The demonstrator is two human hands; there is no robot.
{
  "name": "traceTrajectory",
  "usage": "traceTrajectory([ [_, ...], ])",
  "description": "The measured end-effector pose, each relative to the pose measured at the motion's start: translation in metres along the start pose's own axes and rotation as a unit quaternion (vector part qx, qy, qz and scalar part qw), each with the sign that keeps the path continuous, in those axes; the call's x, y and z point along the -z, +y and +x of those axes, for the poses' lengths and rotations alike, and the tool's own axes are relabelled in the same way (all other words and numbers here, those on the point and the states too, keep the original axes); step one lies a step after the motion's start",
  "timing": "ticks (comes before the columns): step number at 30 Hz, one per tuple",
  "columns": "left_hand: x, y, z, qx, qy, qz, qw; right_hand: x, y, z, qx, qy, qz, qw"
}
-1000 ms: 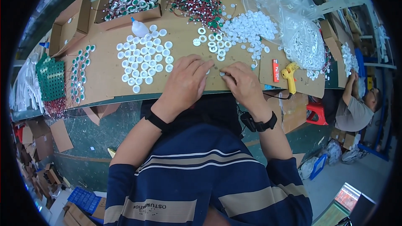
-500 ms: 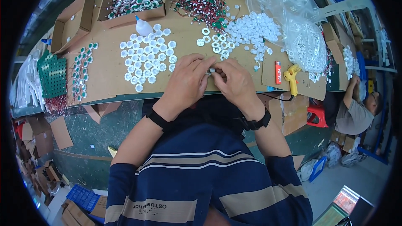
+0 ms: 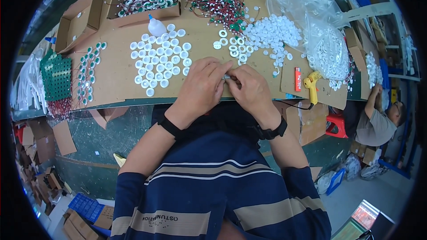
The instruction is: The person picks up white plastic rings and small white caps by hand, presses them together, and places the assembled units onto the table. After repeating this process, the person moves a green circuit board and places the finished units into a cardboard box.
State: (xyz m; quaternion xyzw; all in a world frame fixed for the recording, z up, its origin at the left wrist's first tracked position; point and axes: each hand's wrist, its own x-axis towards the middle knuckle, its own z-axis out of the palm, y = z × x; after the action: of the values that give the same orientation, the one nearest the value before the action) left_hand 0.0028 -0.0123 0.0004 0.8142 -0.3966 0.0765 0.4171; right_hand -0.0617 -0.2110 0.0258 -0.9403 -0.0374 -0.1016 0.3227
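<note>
Head view: left hand [image 3: 202, 82] and right hand [image 3: 251, 86] are together, fingertips pinched on a small white piece [image 3: 227, 76] between them. I'd keep the pinch light and brace one hand, clear of the white caps [image 3: 160, 51] beyond the left hand. Fingers cover most of the piece, so no telling its long axis or which way it points.

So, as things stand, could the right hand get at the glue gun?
Probably yes: the glue gun lies to the right of the right hand, with just the lighter partly between, low enough to reach over. That hand seems busy with a small piece, though.
</note>
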Motion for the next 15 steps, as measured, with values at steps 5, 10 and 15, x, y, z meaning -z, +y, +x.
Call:
traceTrajectory([
  [5, 0.0000, 0.0001, 0.0001, 0.003, 0.002, 0.002, 1.000, 0.0011, 0.0024, -0.0005, 0.018, 0.000, -0.002, 1.000],
  [10, 0.0000, 0.0003, -0.0001, 0.006, -0.002, 0.002, 1.000, 0.0040, -0.0023, -0.0042, 0.085, 0.001, -0.071, 0.994],
  [15, 0.0001, 0.0017, 0.0019, 0.003, -0.001, 0.010, 1.000, 0.0050, -0.0057, -0.0073, 0.107, -0.006, -0.115, 0.988],
])
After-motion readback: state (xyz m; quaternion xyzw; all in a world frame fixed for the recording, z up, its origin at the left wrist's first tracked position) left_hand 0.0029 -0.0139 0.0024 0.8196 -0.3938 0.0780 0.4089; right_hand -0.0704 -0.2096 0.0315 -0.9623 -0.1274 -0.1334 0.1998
